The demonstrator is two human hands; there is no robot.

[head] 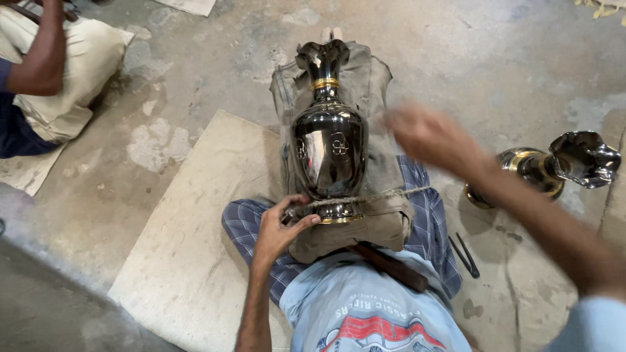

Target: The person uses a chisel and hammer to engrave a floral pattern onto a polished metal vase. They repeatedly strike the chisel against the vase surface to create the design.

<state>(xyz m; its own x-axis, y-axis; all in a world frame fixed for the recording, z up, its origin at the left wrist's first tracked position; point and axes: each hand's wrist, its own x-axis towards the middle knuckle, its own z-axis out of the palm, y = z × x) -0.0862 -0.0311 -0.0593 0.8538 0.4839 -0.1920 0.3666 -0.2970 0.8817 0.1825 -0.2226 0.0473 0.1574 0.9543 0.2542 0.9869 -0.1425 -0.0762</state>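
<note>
A shiny black metal vase [328,146] with gold bands lies along my outstretched legs on a grey-brown cloth [373,85], its fluted mouth pointing away from me. A thin rope [375,195] runs across the vase near its foot. My left hand [277,228] pinches the rope's left end beside the vase's base. My right hand [427,138] is raised to the right of the vase, blurred, at the rope's other side; whether it holds the rope I cannot tell.
A second black and gold vase [554,163] lies on the concrete floor at the right. A dark metal tool [464,254] rests by my right hip. I sit on a beige mat [189,248]. Another person [45,72] sits at the top left.
</note>
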